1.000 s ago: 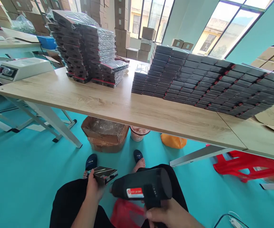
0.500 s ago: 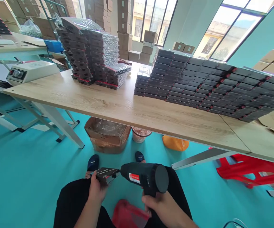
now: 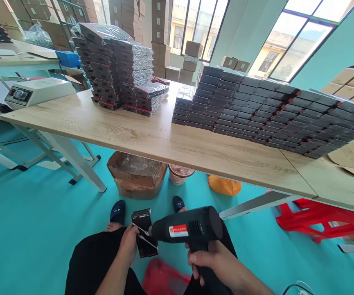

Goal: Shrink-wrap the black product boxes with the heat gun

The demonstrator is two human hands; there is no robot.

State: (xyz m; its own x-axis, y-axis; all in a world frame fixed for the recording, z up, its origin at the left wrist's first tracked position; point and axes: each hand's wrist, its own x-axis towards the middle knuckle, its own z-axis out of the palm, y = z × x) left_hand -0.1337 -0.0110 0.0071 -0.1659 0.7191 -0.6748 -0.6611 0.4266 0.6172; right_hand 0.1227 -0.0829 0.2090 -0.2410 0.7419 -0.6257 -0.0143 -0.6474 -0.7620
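Observation:
Near the bottom centre, my left hand [image 3: 128,245] grips the left edge of a flat black box [image 3: 146,242] with pale stripes on its face. My right hand [image 3: 206,262] is wrapped round the handle of a black heat gun [image 3: 186,226] with a red and white label. The gun's nozzle points left, right at the box; whether they touch I cannot tell. Both are held over my lap, below the table edge. On the wooden table [image 3: 152,137], film-wrapped black packs [image 3: 106,65] stand stacked at the left, and a long wall of black boxes [image 3: 256,108] at the right.
A white machine [image 3: 38,92] with a dial sits at the table's left end. Beneath the table are an open carton [image 3: 138,184], a small bin [image 3: 179,175] and an orange bag [image 3: 224,185]. Red plastic stools [image 3: 321,223] lie at the right, by a table leg.
My left hand has turned the box so its broad striped face shows. The heat gun has tilted, its rear end higher and its nozzle a little lower and further left.

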